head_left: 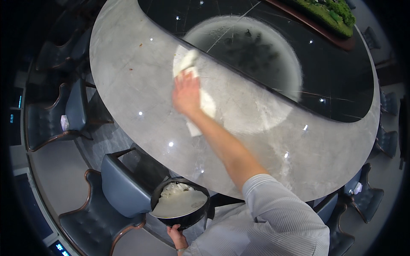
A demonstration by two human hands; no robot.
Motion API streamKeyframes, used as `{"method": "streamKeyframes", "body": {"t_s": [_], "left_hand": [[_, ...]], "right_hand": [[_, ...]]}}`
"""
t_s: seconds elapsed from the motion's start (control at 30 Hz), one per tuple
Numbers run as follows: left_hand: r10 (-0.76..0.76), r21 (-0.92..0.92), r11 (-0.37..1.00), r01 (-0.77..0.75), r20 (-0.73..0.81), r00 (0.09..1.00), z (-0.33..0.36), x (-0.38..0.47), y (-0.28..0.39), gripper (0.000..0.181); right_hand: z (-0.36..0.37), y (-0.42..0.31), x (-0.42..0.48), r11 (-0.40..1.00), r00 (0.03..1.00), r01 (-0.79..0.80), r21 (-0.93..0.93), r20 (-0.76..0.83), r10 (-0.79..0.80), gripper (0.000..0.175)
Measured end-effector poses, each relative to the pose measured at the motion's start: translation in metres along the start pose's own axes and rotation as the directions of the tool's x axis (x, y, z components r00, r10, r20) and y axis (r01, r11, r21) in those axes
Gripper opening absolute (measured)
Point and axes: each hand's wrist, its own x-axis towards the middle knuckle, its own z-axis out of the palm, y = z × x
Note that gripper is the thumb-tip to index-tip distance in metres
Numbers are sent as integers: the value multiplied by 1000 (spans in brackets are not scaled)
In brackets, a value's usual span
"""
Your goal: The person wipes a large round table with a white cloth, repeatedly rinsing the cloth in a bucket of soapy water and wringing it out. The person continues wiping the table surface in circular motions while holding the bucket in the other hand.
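Observation:
My right hand (186, 92), blurred, presses a white cloth (208, 104) flat on the grey marble-look tabletop (128, 86); the cloth reaches beyond my fingertips and under my wrist. Below the table's near edge, my left hand (176, 236) grips the underside of a black round bin (185, 220). A white plate or lid (179, 204) lies tilted in its mouth, with crumpled white waste (176, 188) behind it. Small brown crumbs (131, 69) lie on the tabletop, left of the cloth.
A glossy black panel (346, 83) fills the table's far side, with a green model landscape (336, 19) at its edge. Tufted dark leather chairs (93, 204) stand around the table. A wrapped white item (64, 122) rests on one chair at left.

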Motion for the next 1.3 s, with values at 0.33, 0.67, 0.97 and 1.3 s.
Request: {"method": "streamKeyframes", "body": {"t_s": [0.33, 0.67, 0.97, 1.3], "left_hand": [[36, 203, 977, -66, 145, 989, 37, 79, 108, 36], [-59, 400, 913, -73, 309, 949, 64, 153, 190, 31], [-25, 382, 915, -130, 373, 927, 38, 204, 223, 40], [2, 338, 933, -120, 331, 944, 26, 233, 251, 28]], "right_hand": [[-35, 33, -134, 993, 1000, 17, 113, 20, -19, 41], [-162, 222, -418, 480, 512, -858, -182, -251, 821, 56], [-40, -52, -263, 753, 755, -650, -105, 22, 655, 72], [19, -161, -74, 978, 966, -198, 62, 182, 184, 54]]}}
